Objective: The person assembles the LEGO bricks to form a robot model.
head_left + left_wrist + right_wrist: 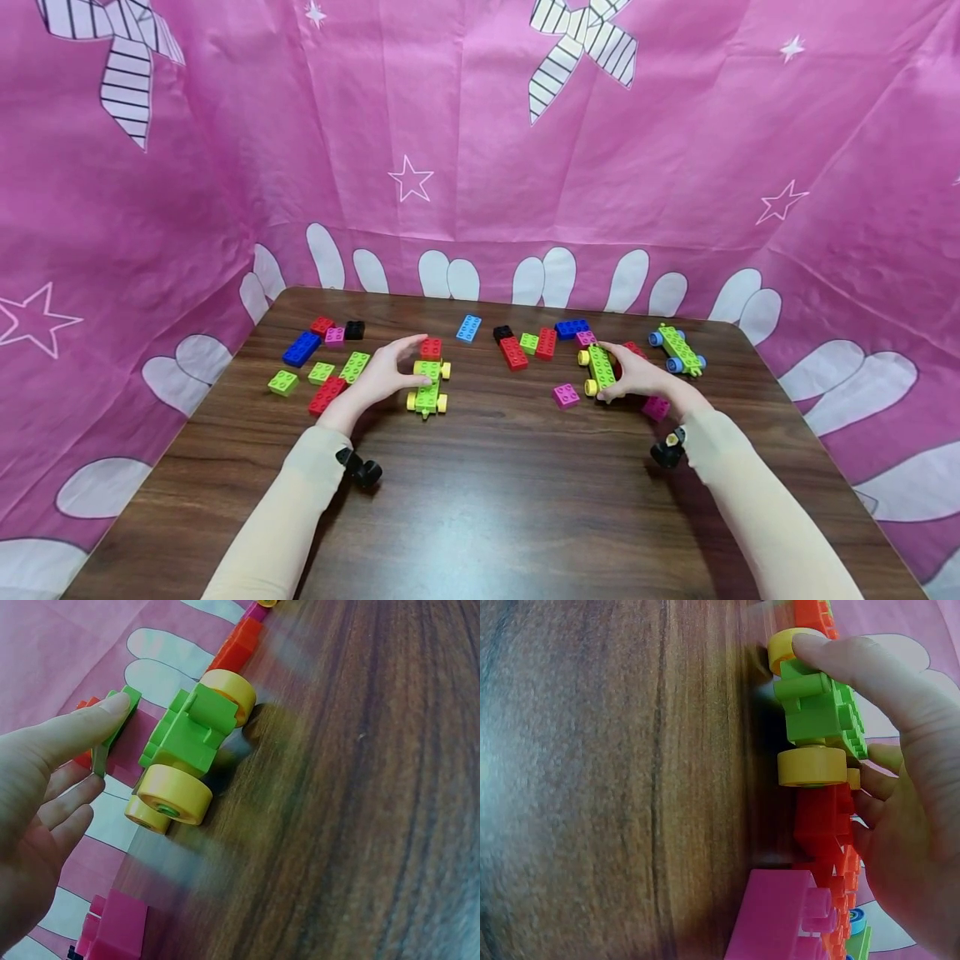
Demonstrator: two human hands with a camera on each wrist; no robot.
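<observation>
My left hand (386, 372) pinches a light green brick (122, 726) between thumb and fingers. The brick is close over a green toy car base (196, 735) with yellow wheels, which stands on the table. A red brick (431, 348) lies just beyond this car. On the other side, my right hand (636, 372) grips a second green car base (601, 367) with yellow wheels. Its thumb is at a near wheel (782, 650), and its other fingers reach round the far side, partly hidden. Red bricks (821, 821) and a pink brick (776, 915) lie beside that hand.
Left of my left hand lie several bricks, among them a blue one (302, 348) and a red one (327, 396). Between the hands are a light blue brick (468, 328) and a pink one (566, 396). A blue-wheeled green car base (677, 350) stands far right on the wooden table (480, 500).
</observation>
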